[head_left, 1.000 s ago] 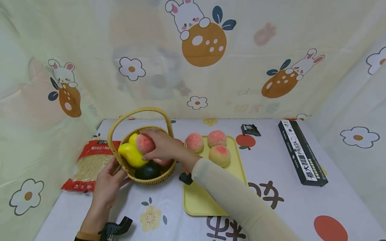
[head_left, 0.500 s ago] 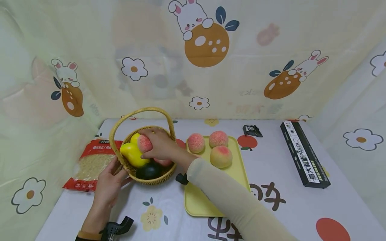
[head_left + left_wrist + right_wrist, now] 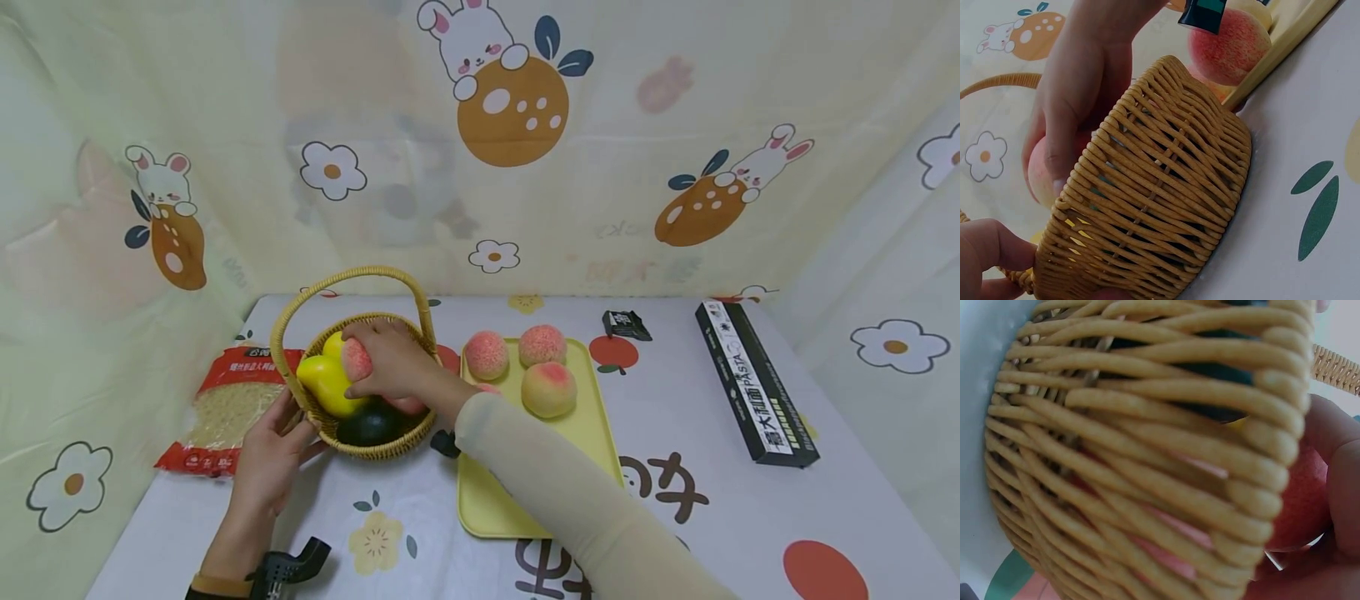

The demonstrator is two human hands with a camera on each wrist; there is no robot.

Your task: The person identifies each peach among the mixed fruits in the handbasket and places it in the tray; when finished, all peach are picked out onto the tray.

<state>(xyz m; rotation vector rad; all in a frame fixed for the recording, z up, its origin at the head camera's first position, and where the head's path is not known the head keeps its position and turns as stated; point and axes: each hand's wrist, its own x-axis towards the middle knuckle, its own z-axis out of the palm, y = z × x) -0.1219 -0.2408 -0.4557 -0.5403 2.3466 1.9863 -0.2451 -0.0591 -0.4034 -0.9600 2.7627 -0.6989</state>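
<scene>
My left hand [image 3: 270, 467] holds the left side of the wicker basket [image 3: 375, 452]. Its thumb presses the rim [image 3: 1050, 215] in the left wrist view. Over the basket, my right hand [image 3: 397, 362] grips a pink peach [image 3: 356, 358], which sits among the fruit inside. Beside that peach lie a yellow lemon-like fruit [image 3: 328, 387], another yellow one [image 3: 333, 343] behind it, and a dark green avocado [image 3: 370, 423]. A second peach [image 3: 408, 405] shows below the right hand, partly hidden. The right wrist view catches the gripped peach [image 3: 1304, 500] past the weave.
Right of the basket, a yellow tray [image 3: 480, 500] carries several peaches [image 3: 549, 389], one mostly behind the right sleeve. A bag of pasta [image 3: 232, 408] lies to the left. A small black packet [image 3: 627, 325] and a long black pasta box [image 3: 757, 383] lie further right.
My right hand and forearm have shifted slightly left, with the peach still in the fingers. The left hand keeps its place on the basket. The head view has shifted a little.
</scene>
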